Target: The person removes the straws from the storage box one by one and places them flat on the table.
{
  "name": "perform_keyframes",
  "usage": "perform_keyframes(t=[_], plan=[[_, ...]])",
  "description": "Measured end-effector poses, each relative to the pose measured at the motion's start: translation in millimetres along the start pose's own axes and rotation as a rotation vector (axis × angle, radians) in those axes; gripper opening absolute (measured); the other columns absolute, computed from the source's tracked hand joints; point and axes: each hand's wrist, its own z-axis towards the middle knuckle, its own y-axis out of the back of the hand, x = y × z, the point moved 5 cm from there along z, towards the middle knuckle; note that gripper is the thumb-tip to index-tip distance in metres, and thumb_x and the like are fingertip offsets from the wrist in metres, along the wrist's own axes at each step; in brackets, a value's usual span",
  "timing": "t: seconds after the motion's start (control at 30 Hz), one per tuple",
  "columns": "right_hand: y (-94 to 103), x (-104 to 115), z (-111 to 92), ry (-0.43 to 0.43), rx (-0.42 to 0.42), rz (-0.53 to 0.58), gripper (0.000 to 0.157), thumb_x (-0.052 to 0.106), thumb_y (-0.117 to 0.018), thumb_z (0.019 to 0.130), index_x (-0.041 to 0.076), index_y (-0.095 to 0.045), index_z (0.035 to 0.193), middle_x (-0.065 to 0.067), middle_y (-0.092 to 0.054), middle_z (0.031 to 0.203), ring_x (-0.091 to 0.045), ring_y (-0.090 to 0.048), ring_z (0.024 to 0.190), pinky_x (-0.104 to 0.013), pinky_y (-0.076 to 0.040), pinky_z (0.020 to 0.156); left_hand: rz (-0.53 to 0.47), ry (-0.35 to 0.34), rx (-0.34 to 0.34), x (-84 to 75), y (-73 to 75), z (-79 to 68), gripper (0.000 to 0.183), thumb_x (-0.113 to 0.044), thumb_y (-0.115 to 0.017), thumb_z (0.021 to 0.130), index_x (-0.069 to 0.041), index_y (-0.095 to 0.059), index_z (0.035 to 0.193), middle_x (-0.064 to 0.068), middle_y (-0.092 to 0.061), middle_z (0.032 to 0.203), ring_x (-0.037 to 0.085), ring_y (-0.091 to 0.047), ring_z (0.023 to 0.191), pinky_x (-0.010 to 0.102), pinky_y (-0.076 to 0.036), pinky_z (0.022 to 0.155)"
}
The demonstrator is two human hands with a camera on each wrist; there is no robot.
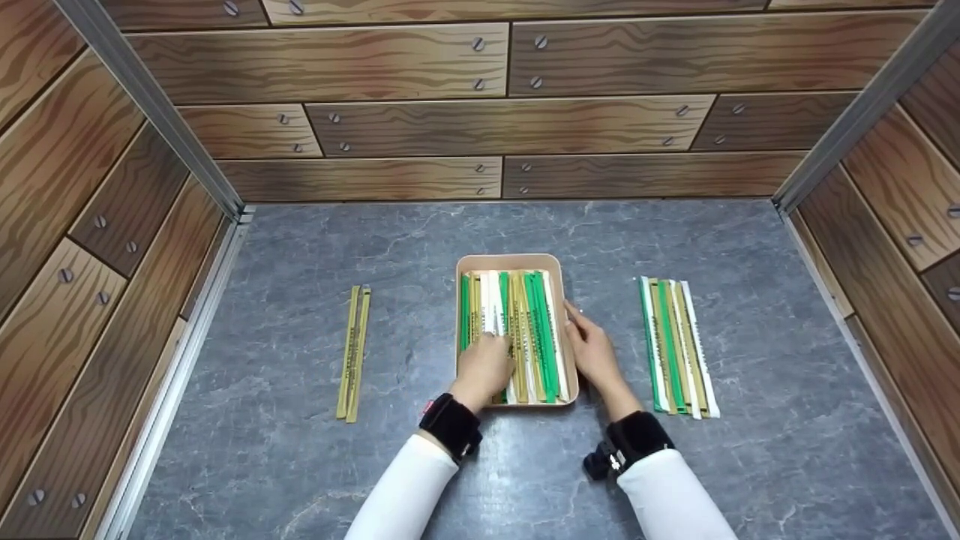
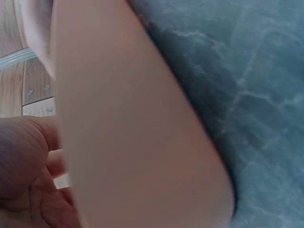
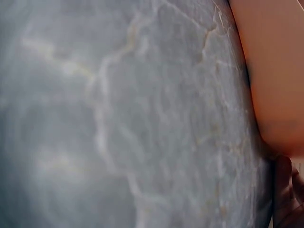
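A pinkish-beige tray (image 1: 568, 379) stands mid-table, filled with long narrow packets (image 1: 541, 330) in green, white and gold, printed with small lettering. My left hand (image 1: 486, 367) reaches over its near left part, fingers bent down among the packets. The tray's wall (image 2: 128, 123) hides those fingertips in the left wrist view, so I cannot tell whether they pinch a packet. Along the tray's right outer side lies my right hand (image 1: 596, 352), its fingers extended against the wall. A bit of that hand (image 3: 287, 199) shows beside the tray wall (image 3: 275, 85) in the right wrist view.
Left of the tray, two gold packets (image 1: 354, 352) lie side by side on the grey marbled table (image 1: 420, 465). To the right is a row of several green, white and gold packets (image 1: 677, 349). Wood-patterned panels (image 1: 420, 127) enclose the back and both sides.
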Motion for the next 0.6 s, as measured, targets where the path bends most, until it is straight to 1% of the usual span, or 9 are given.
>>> perform_keyframes(t=[0.13, 0.2, 0.33, 0.43, 0.53, 0.6], plan=[[0.4, 0.0, -0.3, -0.014, -0.002, 0.004, 0.043, 0.019, -0.051, 0.103, 0.017, -0.049, 0.145, -0.018, -0.048, 0.143, -0.036, -0.044, 0.132, -0.046, -0.034, 0.11, 0.02, -0.011, -0.021, 0.7, -2.2, 1.5, 0.015, -0.017, -0.074, 0.083, -0.005, -0.07, 0.09, 0.015, -0.066, 0.085, 0.029, -0.064, 0.072, 0.04, -0.055, 0.059], [0.6, 0.5, -0.5, -0.009, -0.003, 0.002, 0.043, 0.019, -0.051, 0.103, 0.016, -0.049, 0.145, -0.018, -0.048, 0.143, -0.036, -0.044, 0.132, -0.047, -0.034, 0.11, 0.022, -0.013, -0.034, 1.6, -2.7, 1.7, 0.016, -0.017, -0.076, 0.082, -0.004, -0.07, 0.09, 0.015, -0.066, 0.084, 0.029, -0.064, 0.07, 0.04, -0.055, 0.058], [0.7, 0.7, -0.3, -0.001, -0.007, 0.006, 0.042, 0.018, -0.051, 0.103, 0.016, -0.05, 0.145, -0.018, -0.048, 0.143, -0.036, -0.044, 0.132, -0.047, -0.034, 0.11, 0.017, 0.001, -0.05, 4.1, -3.5, 2.4, 0.013, -0.007, -0.074, 0.081, -0.004, -0.07, 0.093, 0.015, -0.066, 0.081, 0.03, -0.064, 0.068, 0.04, -0.054, 0.057], [0.7, 0.5, -0.5, -0.001, -0.005, 0.019, 0.042, 0.018, -0.052, 0.103, 0.016, -0.05, 0.145, -0.018, -0.048, 0.143, -0.035, -0.044, 0.132, -0.046, -0.033, 0.11, -0.005, 0.025, -0.044, 5.8, -3.4, 2.4, 0.019, 0.005, -0.069, 0.076, -0.003, -0.069, 0.093, 0.015, -0.066, 0.081, 0.03, -0.064, 0.068, 0.04, -0.055, 0.057], [0.7, 0.6, -1.0, -0.005, -0.002, 0.018, 0.042, 0.018, -0.051, 0.103, 0.016, -0.05, 0.145, -0.018, -0.047, 0.143, -0.035, -0.044, 0.133, -0.045, -0.033, 0.111, -0.034, 0.055, -0.031, 7.4, -2.0, 1.9, 0.023, 0.01, -0.067, 0.072, -0.003, -0.066, 0.09, 0.016, -0.066, 0.081, 0.032, -0.066, 0.07, 0.04, -0.056, 0.057], [0.5, 0.5, -0.9, -0.01, -0.001, 0.015, 0.042, 0.018, -0.051, 0.103, 0.017, -0.05, 0.145, -0.019, -0.047, 0.143, -0.036, -0.044, 0.132, -0.046, -0.033, 0.11, -0.061, 0.072, -0.029, 8.8, -0.1, 1.5, 0.023, 0.012, -0.066, 0.071, -0.003, -0.066, 0.089, 0.016, -0.066, 0.08, 0.032, -0.066, 0.069, 0.04, -0.056, 0.057]])
